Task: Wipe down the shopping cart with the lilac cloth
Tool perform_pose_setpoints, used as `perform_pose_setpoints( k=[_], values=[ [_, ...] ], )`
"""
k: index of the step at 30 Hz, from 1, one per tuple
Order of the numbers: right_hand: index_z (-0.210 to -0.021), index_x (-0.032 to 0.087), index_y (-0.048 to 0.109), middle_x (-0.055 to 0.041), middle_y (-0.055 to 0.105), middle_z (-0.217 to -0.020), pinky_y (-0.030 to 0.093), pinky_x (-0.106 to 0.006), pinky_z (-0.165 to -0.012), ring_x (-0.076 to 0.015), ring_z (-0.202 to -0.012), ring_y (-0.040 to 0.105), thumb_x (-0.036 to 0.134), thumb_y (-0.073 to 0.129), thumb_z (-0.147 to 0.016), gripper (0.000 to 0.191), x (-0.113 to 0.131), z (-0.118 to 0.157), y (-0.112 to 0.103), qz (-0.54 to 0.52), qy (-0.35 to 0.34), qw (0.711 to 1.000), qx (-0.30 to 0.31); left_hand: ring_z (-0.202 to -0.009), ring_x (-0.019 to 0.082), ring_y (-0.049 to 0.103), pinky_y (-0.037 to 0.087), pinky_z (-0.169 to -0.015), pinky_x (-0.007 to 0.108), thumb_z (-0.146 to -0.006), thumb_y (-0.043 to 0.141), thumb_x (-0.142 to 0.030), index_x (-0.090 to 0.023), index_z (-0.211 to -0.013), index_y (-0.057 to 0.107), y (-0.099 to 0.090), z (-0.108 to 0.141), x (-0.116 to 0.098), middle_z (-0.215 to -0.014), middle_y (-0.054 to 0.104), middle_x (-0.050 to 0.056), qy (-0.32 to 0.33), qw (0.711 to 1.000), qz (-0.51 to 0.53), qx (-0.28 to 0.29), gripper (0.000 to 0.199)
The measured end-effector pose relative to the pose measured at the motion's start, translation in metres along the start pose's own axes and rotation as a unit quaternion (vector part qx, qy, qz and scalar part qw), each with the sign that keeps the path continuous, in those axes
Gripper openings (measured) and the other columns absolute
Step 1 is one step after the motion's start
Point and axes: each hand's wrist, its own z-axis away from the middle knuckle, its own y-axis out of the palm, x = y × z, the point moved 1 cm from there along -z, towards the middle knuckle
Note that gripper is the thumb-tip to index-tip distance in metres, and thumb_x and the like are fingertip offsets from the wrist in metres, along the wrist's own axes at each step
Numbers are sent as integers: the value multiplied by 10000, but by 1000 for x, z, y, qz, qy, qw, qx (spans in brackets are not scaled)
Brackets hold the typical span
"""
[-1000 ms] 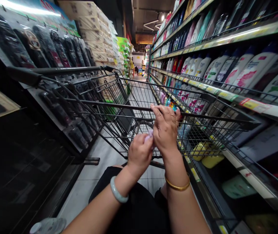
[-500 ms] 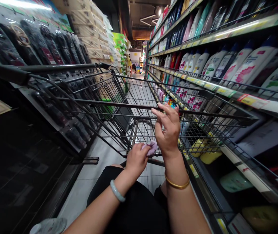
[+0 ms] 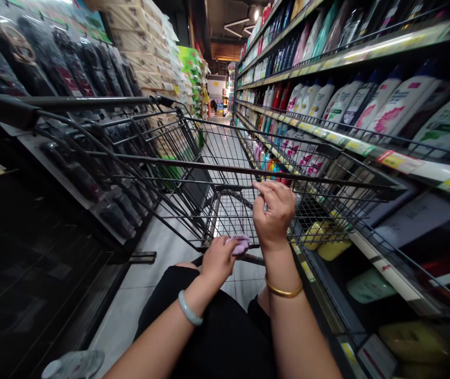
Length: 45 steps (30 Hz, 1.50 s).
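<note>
A dark metal shopping cart [image 3: 240, 171] stands across the aisle in front of me, its wire basket facing me side-on. Low at the basket's bottom edge, my left hand [image 3: 219, 259] is closed on a crumpled pale purple cloth [image 3: 239, 245]. My right hand [image 3: 275, 210] is up against the side wires, just below the upper rail, with its fingers curled. Whether it grips a wire or anything small cannot be made out. A pale bangle is on the left wrist and a gold one on the right.
Shelves of shampoo bottles [image 3: 396, 113] run along the right, close to the cart. Packaged dark goods [image 3: 78, 63] hang at the left, beside stacked packs [image 3: 141, 42]. A clear bottle [image 3: 75, 364] lies at the lower left, near the tiled floor [image 3: 140, 287].
My right hand has dropped from the upper rail to the wires below it, and its fingers have curled in. My left hand stays low with the cloth. The view has shifted slightly.
</note>
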Motion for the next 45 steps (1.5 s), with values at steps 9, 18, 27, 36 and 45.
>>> perform_pose_setpoints(
  k=[9, 18, 27, 36, 45],
  values=[
    [-1302, 192, 690, -75, 785, -1228, 417, -440, -1194, -237, -1236, 657, 149, 568, -930, 394, 8, 18, 12, 78, 6, 997, 21, -1138, 284, 597, 549, -1013, 438, -891, 636, -84, -236, -1235, 747, -2, -4, 1, -1229, 683, 117, 28, 993, -41, -109, 392],
    [-1302, 202, 683, -87, 768, -1257, 409, -470, -1229, -241, -1291, 630, 130, 553, -905, 425, 4, 25, 18, 71, 10, 997, 22, -1180, 279, 583, 527, -1074, 452, -913, 641, -110, -254, -1272, 733, -5, -7, 2, -1265, 660, 119, 48, 986, -42, -151, 397],
    [-1313, 198, 672, -93, 762, -1271, 421, -484, -1230, -238, -1291, 627, 139, 557, -912, 421, 2, 26, 20, 62, 3, 998, 7, -972, 245, 632, 577, -777, 338, -875, 662, -61, -235, -1070, 762, 31, 4, -18, -1064, 715, 84, 105, 984, -64, -125, 280],
    [-1334, 193, 656, -105, 753, -1278, 417, -509, -1246, -245, -1328, 612, 127, 543, -911, 443, 1, 30, 26, 62, 6, 998, -5, -1112, 274, 594, 563, -1003, 441, -869, 638, -81, -247, -1184, 764, -7, -8, 5, -1207, 652, 118, 66, 983, -5, -170, 378],
    [-1339, 196, 650, -113, 742, -1280, 431, -533, -1236, -264, -1345, 605, 123, 549, -888, 469, 0, 35, 31, 69, 11, 997, -13, -1188, 274, 589, 517, -1081, 441, -846, 693, -87, -279, -1208, 758, -52, -13, 12, -1254, 615, 108, 53, 951, -19, -305, 415]
  ],
)
